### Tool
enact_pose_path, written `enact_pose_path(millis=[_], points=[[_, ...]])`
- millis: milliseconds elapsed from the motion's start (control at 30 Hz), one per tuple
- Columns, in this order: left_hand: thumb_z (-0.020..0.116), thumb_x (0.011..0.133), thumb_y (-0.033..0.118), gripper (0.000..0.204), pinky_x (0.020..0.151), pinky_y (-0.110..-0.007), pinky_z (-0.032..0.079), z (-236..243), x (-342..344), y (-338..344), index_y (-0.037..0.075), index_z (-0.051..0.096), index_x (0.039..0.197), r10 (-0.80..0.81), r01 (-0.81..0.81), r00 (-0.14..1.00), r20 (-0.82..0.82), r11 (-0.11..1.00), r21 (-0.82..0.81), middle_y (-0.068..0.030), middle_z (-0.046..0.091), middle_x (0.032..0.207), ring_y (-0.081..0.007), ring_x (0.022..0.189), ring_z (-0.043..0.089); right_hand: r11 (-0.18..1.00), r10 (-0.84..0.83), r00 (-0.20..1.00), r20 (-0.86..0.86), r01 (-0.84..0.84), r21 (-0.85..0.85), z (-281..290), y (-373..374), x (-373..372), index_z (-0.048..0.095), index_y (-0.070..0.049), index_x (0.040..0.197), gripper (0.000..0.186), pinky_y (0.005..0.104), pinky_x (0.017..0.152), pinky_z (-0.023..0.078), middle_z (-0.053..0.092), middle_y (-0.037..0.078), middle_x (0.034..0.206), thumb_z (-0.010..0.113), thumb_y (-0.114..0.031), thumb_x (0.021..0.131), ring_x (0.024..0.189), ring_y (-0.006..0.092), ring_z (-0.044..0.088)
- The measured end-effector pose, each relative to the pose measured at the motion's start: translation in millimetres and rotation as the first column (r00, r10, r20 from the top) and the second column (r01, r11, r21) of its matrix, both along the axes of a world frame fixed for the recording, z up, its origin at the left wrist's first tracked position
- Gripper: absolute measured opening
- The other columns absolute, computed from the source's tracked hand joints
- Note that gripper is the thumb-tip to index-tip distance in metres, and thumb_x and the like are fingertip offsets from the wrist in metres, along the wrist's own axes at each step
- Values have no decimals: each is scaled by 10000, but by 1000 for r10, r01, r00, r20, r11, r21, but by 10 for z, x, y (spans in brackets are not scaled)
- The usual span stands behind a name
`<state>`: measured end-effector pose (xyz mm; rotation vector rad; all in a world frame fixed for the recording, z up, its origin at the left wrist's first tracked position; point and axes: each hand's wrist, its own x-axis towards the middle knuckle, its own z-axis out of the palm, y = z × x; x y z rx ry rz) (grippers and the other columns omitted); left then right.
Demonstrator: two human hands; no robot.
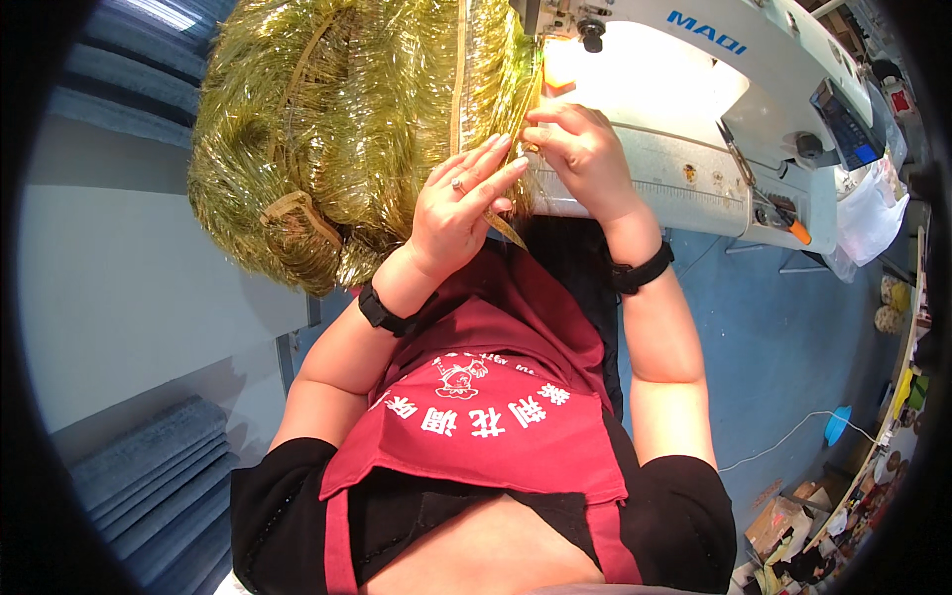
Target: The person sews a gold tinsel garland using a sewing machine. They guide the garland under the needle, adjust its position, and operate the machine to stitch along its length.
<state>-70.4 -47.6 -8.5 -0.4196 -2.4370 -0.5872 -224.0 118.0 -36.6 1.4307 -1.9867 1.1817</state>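
A bulky heap of gold-green tinsel fabric lies to the left of a white sewing machine, with flat gold bands running across it. My left hand rests on the fabric's right edge, its fingers stretched out side by side, a ring on one. Below its fingertips a loose end of gold ribbon hangs toward my apron. My right hand is closed in a pinch at the same edge, on the narrow gold strip that runs up toward the machine's needle area. The fingertips partly hide the strip.
Metal snips and an orange-handled tool lie on the machine bed's right. A small control screen and a white plastic bag are beyond. Grey table at left; boxes and scraps on the floor, lower right.
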Motion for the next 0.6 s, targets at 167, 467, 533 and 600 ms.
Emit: enact_pose_path(millis=[167,467,533,600], points=[[697,902,141,455,1045,-448,488,31,-4,-18,98,660,1353,-6,6,1000,-4,1000,-8,-171,616,1413,-347,1296,604,997,-79,997,9,79,4,32,86,180,759,-109,986,202,389,838,551,712,49,1020,722,-74,790,950,263,681],[694,909,155,442,1040,-446,488,38,-1,-12,106,664,1347,-10,10,1000,8,1000,-3,-164,622,1408,-341,1298,603,970,-237,967,90,240,-21,36,134,447,673,-70,950,238,406,781,549,672,81,927,754,-15,733,884,294,666],[693,914,163,435,1039,-444,487,35,-4,-6,112,667,1345,-9,9,1000,12,1000,-3,-157,623,1408,-338,1299,603,948,-308,937,164,317,-27,18,153,505,654,-65,935,248,411,761,547,660,92,904,763,-5,721,867,308,661],[692,918,170,428,1037,-441,486,32,-9,1,118,670,1342,-10,10,1000,19,1000,-8,-150,626,1408,-335,1299,604,942,-308,907,288,334,-43,-6,164,559,636,-55,931,249,413,745,542,652,104,908,747,20,721,857,318,658]])
